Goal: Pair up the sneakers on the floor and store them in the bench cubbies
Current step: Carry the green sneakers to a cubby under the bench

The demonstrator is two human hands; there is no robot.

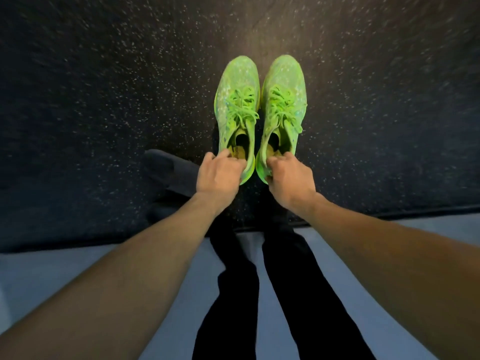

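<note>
Left hand and right hand each grip a green sneaker's heel, left sneaker and right sneaker side by side over dark speckled floor.

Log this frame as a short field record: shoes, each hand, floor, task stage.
shoes: left green sneaker and right green sneaker, side by side, toes pointing away, laces tied
left hand: left hand grips the left sneaker's heel collar
right hand: right hand grips the right sneaker's heel collar
floor: dark speckled floor
task stage: pair matched and held; bench cubbies not in view
</note>
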